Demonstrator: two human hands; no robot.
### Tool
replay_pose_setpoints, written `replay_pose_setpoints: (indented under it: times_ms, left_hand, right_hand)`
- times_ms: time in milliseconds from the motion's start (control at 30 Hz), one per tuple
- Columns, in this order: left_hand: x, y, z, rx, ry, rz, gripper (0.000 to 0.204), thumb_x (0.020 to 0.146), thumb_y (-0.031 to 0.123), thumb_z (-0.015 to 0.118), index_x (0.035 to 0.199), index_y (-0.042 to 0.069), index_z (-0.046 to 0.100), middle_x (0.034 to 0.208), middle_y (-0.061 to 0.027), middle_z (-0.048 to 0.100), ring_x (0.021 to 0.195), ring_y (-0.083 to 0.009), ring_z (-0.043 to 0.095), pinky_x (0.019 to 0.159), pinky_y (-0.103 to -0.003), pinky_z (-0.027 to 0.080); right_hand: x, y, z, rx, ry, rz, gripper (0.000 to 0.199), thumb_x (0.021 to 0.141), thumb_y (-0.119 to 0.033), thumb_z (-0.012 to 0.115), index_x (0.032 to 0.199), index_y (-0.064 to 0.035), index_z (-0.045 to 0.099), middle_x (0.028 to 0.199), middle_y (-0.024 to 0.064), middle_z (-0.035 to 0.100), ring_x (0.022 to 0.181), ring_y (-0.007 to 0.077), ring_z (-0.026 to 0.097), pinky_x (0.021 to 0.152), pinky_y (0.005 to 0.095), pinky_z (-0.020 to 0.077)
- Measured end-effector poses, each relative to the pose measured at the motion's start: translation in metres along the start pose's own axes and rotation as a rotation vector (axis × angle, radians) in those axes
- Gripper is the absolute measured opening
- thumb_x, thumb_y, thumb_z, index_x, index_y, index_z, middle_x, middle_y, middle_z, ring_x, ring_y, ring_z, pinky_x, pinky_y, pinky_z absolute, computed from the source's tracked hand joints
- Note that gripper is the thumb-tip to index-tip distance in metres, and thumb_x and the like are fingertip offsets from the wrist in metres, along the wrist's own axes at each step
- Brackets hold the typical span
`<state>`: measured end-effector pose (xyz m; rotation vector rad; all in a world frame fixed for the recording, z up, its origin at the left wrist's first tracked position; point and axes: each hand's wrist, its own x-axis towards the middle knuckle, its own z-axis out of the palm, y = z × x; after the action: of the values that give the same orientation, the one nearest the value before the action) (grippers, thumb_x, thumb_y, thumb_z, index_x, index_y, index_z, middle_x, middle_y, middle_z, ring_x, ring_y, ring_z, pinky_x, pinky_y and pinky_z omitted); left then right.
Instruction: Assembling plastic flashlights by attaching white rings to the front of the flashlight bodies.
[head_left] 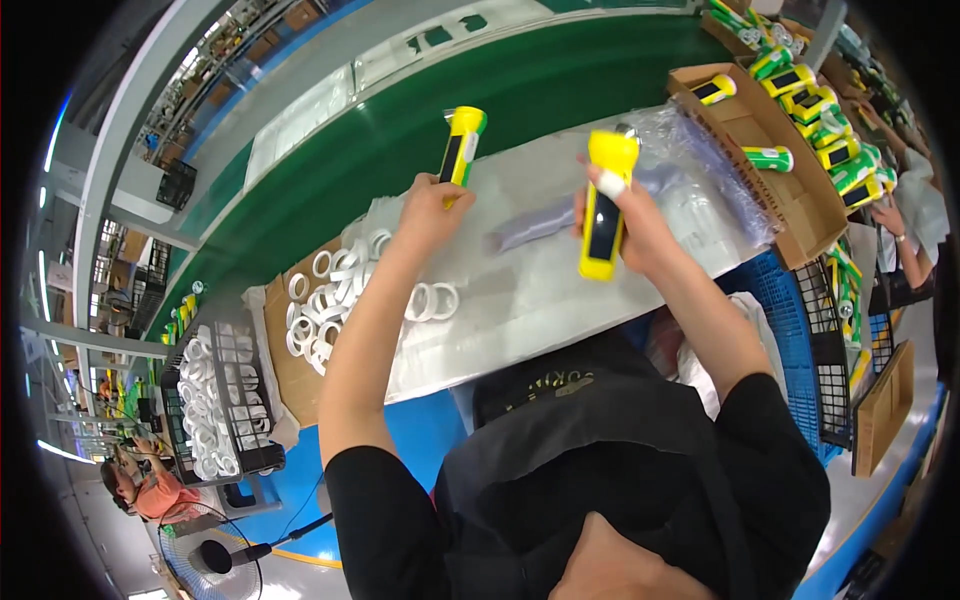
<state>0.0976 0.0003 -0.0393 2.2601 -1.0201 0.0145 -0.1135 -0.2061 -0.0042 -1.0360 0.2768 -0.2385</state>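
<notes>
My left hand (pixel 437 203) is closed around the lower end of a yellow flashlight (pixel 463 147) with a dark panel on its side, its wide head pointing away from me over the green belt. In my right hand (pixel 632 220) is a second yellow flashlight (pixel 602 225), a long black panel facing up and its wide head at the far end. A white wrap covers one finger of that hand. Under both hands lies a white-covered work surface (pixel 480 320). Between them rests a rolled clear plastic sleeve (pixel 540 228). White rings (pixel 330 295) lie heaped left of my left forearm.
A green conveyor belt (pixel 350 170) runs along the far side. At right stands a cardboard box (pixel 800 190) with flashlights, more piled beyond it. A black basket (pixel 225 400) of white rings stands at left. Blue crates (pixel 765 300) sit by my right arm. Other people work on both sides.
</notes>
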Motion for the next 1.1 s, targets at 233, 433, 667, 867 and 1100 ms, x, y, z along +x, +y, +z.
replay_pose_setpoints:
  times_ms: [233,433,667,867,1100]
  left_hand:
    - [0.051,0.023,0.058,0.149,-0.25,0.296,0.017,0.079,0.024,0.073,0.091,0.011,0.074,0.116,-0.0201,0.057,0.102,-0.036,0.057,0.09,-0.038,0.047]
    - [0.053,0.104,0.059,-0.33,-0.294,0.211,0.03,0.089,0.029,0.066,0.109,0.007,0.068,0.134,-0.0175,0.053,0.123,-0.0317,0.051,0.097,-0.035,0.045]
    - [-0.055,0.161,0.045,-0.827,-0.518,0.353,0.02,0.096,0.009,0.051,0.105,-0.001,0.065,0.107,-0.0092,0.066,0.096,-0.0193,0.062,0.082,-0.03,0.05]
    - [-0.122,0.15,0.005,-0.403,0.18,0.367,0.023,0.095,0.012,0.049,0.09,-0.001,0.068,0.084,-0.0103,0.068,0.075,-0.0229,0.064,0.071,-0.033,0.049]
    - [-0.149,0.125,-0.019,-0.298,0.096,0.527,0.079,0.088,0.071,0.034,0.113,0.001,0.063,0.101,-0.0122,0.069,0.091,-0.0305,0.066,0.095,-0.048,0.042]
  right_hand:
    - [-0.083,0.005,-0.069,-0.03,-0.003,-0.025,0.071,0.089,-0.054,0.06,0.138,-0.0066,0.038,0.084,0.0105,0.057,0.076,0.0195,0.059,0.071,0.0361,0.053]
    - [-0.109,0.012,-0.07,-0.255,-0.169,-0.153,0.067,0.092,-0.044,0.06,0.141,-0.004,0.035,0.099,0.0087,0.055,0.073,0.0177,0.063,0.074,0.0305,0.0487]
    - [-0.107,0.021,-0.036,-0.348,-0.465,-0.015,0.049,0.083,-0.018,0.072,0.125,-0.0054,0.052,0.106,0.0055,0.06,0.099,0.0143,0.057,0.089,0.0304,0.0454]
    - [-0.089,0.044,0.016,-0.585,-0.624,0.061,0.051,0.083,-0.028,0.073,0.122,-0.0025,0.053,0.113,0.0083,0.059,0.105,0.0176,0.056,0.092,0.0324,0.0446]
    - [-0.076,0.084,0.06,-0.341,-0.534,0.007,0.057,0.086,-0.035,0.071,0.127,-0.0025,0.049,0.117,0.0116,0.057,0.11,0.0205,0.055,0.093,0.0328,0.0447]
